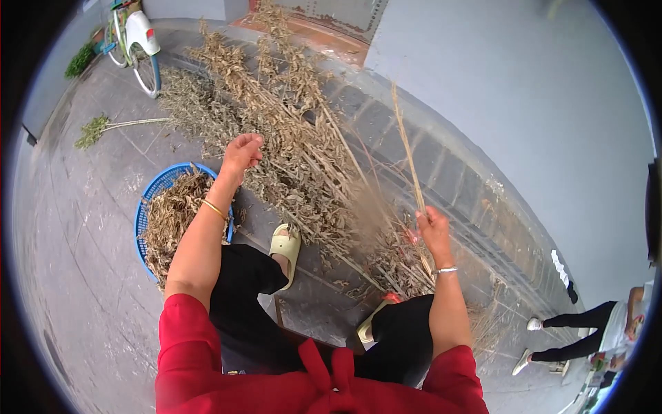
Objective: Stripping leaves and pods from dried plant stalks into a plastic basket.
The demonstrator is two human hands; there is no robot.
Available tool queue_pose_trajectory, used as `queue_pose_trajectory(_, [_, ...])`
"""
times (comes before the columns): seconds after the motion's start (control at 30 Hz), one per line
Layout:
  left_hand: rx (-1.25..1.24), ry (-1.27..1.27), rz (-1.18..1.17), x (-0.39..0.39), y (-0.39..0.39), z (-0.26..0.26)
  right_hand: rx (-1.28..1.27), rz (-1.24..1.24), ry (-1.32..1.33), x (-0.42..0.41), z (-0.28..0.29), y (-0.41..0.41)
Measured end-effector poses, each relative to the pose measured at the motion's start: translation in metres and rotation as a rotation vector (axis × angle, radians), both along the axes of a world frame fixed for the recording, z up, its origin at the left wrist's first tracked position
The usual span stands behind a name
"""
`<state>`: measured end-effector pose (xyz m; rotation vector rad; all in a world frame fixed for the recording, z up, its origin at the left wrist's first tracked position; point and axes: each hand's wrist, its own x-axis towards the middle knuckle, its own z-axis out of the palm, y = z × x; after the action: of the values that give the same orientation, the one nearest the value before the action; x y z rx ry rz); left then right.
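Note:
My right hand (434, 230) grips a bundle of thin, dry, bare stalks (408, 147) that points up and away from me. Over the near side of a big heap of dried leafy plants (295, 150) is my left hand (243, 155), its fingers curled in and nothing visible in them. The heap lies slantwise on the paving, its stem ends close to my right foot. Below my left forearm stands a blue plastic basket (139, 222), filled with crumpled dry leaves (176, 220).
Grey paving (98, 207) spreads to the left, where a green sprig (93, 132) lies. A bicycle (142, 46) stands at the far left. A stone step (439, 171) runs along the pale wall (517, 93). Another person (579, 331) is at the right, near loose stalks (486, 315).

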<state>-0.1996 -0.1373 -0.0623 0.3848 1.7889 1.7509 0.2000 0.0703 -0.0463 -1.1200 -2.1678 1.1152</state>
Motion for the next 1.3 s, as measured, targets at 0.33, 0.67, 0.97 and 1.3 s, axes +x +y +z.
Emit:
queue_pose_trajectory(0.33, [0.290, -0.402, -0.875, 0.258, 0.139, 0.042, 0.328, 0.171, 0.201, 0.068, 0.048, -0.038])
queue_pose_trajectory(0.67, [0.408, -0.232, -0.754, 0.251, 0.167, 0.043, 0.099, -0.289, -0.539, 0.376, -0.049, -0.104])
queue_pose_trajectory(0.97, [0.401, -0.377, -0.570, 0.205, 0.204, -0.029, -0.048, -0.337, -0.606, 0.408, -0.046, -0.151])
queue_pose_trajectory(1.3, [0.338, -0.496, -0.693, 0.259, 0.236, -0.025, 0.069, -0.562, -0.726, 0.405, 0.012, -0.234])
